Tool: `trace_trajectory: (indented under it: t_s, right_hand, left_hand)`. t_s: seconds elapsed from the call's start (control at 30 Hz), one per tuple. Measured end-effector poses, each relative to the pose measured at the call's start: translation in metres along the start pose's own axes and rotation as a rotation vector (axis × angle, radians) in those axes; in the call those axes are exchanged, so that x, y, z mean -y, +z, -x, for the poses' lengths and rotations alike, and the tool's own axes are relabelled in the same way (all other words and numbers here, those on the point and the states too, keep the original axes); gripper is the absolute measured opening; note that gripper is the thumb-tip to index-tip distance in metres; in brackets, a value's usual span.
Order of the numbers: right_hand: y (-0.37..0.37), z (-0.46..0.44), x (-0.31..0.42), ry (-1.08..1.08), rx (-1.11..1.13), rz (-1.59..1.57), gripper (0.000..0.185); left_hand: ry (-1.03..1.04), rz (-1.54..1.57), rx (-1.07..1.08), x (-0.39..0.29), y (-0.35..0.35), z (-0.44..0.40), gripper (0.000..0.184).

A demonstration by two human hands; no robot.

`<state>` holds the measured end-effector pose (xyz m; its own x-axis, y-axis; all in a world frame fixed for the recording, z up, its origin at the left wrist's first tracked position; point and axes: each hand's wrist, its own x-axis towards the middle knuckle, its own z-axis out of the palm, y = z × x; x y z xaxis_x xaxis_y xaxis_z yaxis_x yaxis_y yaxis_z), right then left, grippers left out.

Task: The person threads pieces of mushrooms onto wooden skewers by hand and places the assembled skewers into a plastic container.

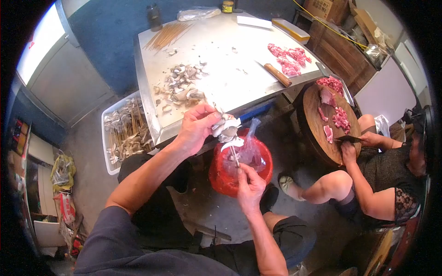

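Note:
Over the red bucket [216, 177], my right hand [250, 187] pinches the lower end of a thin skewer [235, 156]. Pieces of oyster mushroom [229, 132] are bunched along its upper part. My left hand [199, 125] is closed on a mushroom piece at the top of that bunch, thumb and fingers together. Just beyond it, a loose pile of torn mushrooms [184, 83] lies on the metal-edged table [221, 50]. Clear plastic [252, 149] hangs inside the bucket. Left of the table, a white tub [110, 163] holds many mushroom skewers [131, 126].
Bare sticks [166, 37], raw meat [290, 60] and a wooden-handled knife [277, 75] lie on the table. At right, a seated co-worker's hands [350, 149] work with a cleaver [348, 138] on a round chopping block [313, 124] bearing meat.

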<state>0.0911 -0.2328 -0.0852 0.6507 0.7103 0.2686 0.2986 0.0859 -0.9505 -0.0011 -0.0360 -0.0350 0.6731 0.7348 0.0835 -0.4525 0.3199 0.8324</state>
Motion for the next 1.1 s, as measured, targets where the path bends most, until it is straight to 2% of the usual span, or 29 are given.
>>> trace_trajectory:
  t_s: [0.13,0.2,0.23,0.3,0.4,0.5,0.53,0.6,0.73,0.8,1.03,1.1]
  right_hand:
    - [0.0,0.003,-0.007,0.043,-0.004,-0.039,0.016]
    - [-0.001,0.004,-0.006,0.222,0.07,-0.266,0.016]
    - [-0.002,0.003,-0.005,0.224,0.069,-0.266,0.016]
    - [-0.005,0.0,-0.002,0.367,0.124,-0.426,0.016]
    - [-0.002,0.004,-0.005,0.392,0.131,-0.447,0.016]
    - [-0.001,0.002,0.0,0.335,0.1,-0.413,0.016]
    - [0.0,-0.001,0.0,0.337,0.099,-0.404,0.016]
    - [0.004,-0.005,0.001,0.176,0.017,-0.244,0.016]
    - [0.008,-0.005,-0.003,0.193,0.013,-0.21,0.015]
    - [0.009,-0.006,-0.004,0.072,-0.014,-0.139,0.016]
    - [0.002,-0.008,-0.004,0.049,0.017,0.004,0.014]
    - [0.003,-0.008,-0.008,0.157,0.09,-0.07,0.01]
  left_hand:
    - [0.0,0.017,0.013,0.005,0.006,0.005,0.002]
    - [-0.008,0.028,0.03,0.007,0.009,0.009,0.002]
    - [-0.01,0.028,0.03,0.007,0.009,0.008,0.002]
    - [-0.021,-0.001,0.095,0.006,0.007,0.007,0.003]
    - [-0.025,0.008,0.059,0.017,0.005,0.008,0.003]
    - [-0.093,-0.078,0.077,0.031,0.007,0.019,0.002]
    - [-0.059,-0.025,0.088,0.031,0.009,0.018,0.003]
    - [-0.064,0.037,0.062,0.028,0.016,0.018,0.004]
    - [-0.094,0.019,0.064,0.021,0.019,0.017,0.007]
    - [-0.088,0.001,0.041,0.022,0.015,0.015,0.007]
    - [-0.046,-0.049,0.007,0.024,0.017,0.016,0.007]
    - [-0.046,-0.032,0.013,0.025,0.015,0.015,0.007]
